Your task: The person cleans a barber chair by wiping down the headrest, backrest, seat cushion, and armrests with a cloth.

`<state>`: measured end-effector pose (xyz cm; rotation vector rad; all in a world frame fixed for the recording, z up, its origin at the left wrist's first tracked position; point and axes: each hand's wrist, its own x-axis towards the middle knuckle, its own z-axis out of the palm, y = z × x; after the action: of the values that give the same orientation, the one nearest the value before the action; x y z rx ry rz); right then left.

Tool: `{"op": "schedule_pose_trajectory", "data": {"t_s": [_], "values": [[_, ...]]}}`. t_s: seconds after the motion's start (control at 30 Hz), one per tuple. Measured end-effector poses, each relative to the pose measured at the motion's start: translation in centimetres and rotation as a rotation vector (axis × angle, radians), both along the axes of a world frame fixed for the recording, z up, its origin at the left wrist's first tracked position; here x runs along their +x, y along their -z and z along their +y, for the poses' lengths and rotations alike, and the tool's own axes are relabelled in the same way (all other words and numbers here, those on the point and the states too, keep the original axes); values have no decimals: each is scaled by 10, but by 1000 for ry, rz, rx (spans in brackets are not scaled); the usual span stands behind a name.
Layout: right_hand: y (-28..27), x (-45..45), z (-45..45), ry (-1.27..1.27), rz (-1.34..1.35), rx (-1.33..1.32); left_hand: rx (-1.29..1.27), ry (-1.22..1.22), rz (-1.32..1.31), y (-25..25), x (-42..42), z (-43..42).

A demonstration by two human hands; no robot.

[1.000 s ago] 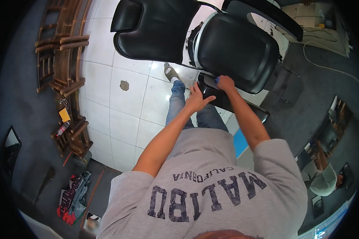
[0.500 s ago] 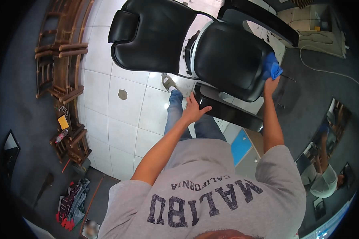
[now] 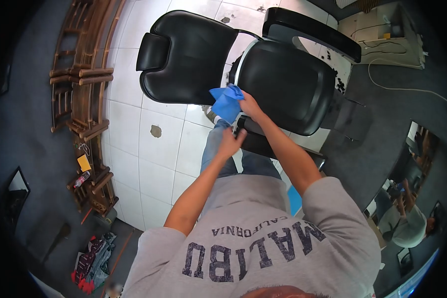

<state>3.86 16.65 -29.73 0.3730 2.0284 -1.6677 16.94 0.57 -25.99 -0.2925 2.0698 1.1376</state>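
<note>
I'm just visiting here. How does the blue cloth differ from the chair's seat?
The cloth is bright blue, while the seat is black. The cloth is thin and rumpled; the seat is padded and smooth. The cloth is much smaller than the seat. The right hand grips the cloth, while neither hand grips the seat.

Chest print, main word: "MALIBU" (image 3: 260, 252), in large, dark block capitals with a worn surface, set across the grey T-shirt (image 3: 256, 241) of the person wearing the camera.
Chest print, second word: "CALIFORNIA" (image 3: 251, 230), in much smaller dark capitals on the same T-shirt, nearer the hem than the main word.
Course of the lines: both words curved.
Orientation: both upside down in this view, each first letter lying toward the right.
Bottle (image 3: 82, 179) at left: red marking, too small to read.
</note>
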Motion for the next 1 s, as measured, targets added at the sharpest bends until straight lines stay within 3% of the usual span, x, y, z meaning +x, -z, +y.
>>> {"op": "schedule_pose_trajectory", "data": {"t_s": [0.07, 0.13, 0.17, 0.27, 0.37, 0.47, 0.53, 0.6, 0.67, 0.83, 1.0], "values": [[-14, 11, 13, 111, -76, 47, 140, -280, -6, -3, -24, 1], [-73, 46, 27, 438, -370, -417, 205, -468, -31, -46, -56, 12], [-80, 59, 29, 409, -370, -405, 408, -640, -242, -76, -78, 27], [-86, 71, 35, 405, -356, -461, 372, -284, -54, -28, -109, 50], [-88, 73, 44, 612, -350, -592, 437, -25, -65, -39, -155, 70], [-91, 83, 33, 522, -16, 153, 289, 189, 315, 0, -197, 94], [-97, 100, 34, 350, 100, 644, 257, -14, 445, 20, -242, 110], [-88, 127, 30, 241, 74, 901, 17, 1, 763, 37, -297, 119], [-91, 120, 22, 252, 72, 903, -115, 160, 962, 39, -346, 116], [-87, 125, 20, 278, 111, 961, -232, 816, 1027, 89, -408, 110], [-88, 118, 18, 262, 135, 1001, -253, 782, 986, 121, -418, 140]]}}
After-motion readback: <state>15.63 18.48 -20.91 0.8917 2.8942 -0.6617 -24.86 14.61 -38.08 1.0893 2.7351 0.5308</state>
